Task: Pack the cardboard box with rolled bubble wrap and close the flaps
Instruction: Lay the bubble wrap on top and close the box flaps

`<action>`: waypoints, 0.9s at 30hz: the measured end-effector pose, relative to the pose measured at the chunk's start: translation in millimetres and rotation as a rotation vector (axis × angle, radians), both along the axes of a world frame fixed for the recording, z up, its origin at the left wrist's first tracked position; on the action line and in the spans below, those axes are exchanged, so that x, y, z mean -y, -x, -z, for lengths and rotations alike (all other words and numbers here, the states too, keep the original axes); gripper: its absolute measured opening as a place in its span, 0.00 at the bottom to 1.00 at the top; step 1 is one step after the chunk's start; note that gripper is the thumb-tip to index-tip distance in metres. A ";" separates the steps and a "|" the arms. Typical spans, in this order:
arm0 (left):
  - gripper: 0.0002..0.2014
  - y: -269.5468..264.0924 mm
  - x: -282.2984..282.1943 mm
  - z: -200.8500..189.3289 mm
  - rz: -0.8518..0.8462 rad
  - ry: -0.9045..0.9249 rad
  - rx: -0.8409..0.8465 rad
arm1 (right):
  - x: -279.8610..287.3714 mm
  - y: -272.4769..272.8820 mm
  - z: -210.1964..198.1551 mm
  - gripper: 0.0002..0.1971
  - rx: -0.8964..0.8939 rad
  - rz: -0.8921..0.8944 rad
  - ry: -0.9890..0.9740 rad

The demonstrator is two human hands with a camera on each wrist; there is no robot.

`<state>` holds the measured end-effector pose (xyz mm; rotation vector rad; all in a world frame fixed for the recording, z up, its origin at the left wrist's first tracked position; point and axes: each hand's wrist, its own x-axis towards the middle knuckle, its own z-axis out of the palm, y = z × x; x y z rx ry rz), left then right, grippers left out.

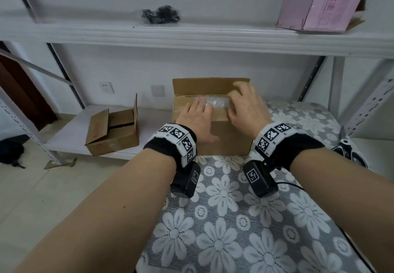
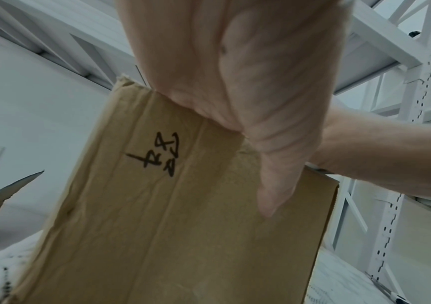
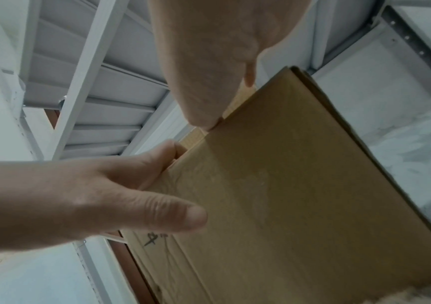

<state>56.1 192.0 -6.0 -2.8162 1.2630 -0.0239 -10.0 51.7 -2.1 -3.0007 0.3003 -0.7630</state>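
A brown cardboard box (image 1: 226, 138) stands at the far end of the flower-patterned cloth (image 1: 230, 219). Its back flap (image 1: 211, 86) stands upright, and clear bubble wrap (image 1: 217, 101) shows in the open top. My left hand (image 1: 197, 113) lies flat on the near left of the top, fingers straight and reaching the wrap. My right hand (image 1: 245, 105) rests on the right side of the top with fingers spread and bent. In the left wrist view my left hand (image 2: 235, 82) lies against the box (image 2: 170, 226), which bears black handwriting. The right wrist view shows my right hand (image 3: 217, 61) at the box (image 3: 300, 195) edge.
A smaller open cardboard box (image 1: 113, 133) sits on the low white shelf at left. Above, a shelf board (image 1: 191, 36) carries a pink box (image 1: 319, 8) and a black bundle (image 1: 162, 14). Scissors (image 1: 347, 151) lie at the cloth's right edge.
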 end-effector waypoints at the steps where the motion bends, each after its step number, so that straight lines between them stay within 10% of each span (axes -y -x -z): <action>1: 0.48 0.0 -0.3 0.1 -0.001 0.004 0.002 | -0.4 -4.8 -2.2 0.19 -0.006 0.007 0.007; 7: 0.48 -0.7 -0.4 2.7 -0.005 0.036 0.003 | 5.7 -28.4 -13.7 0.37 -0.145 0.035 -0.064; 27: 0.56 7.8 -2.0 17.4 -0.061 0.142 0.168 | -5.3 -9.1 9.2 0.19 -0.132 0.090 -0.052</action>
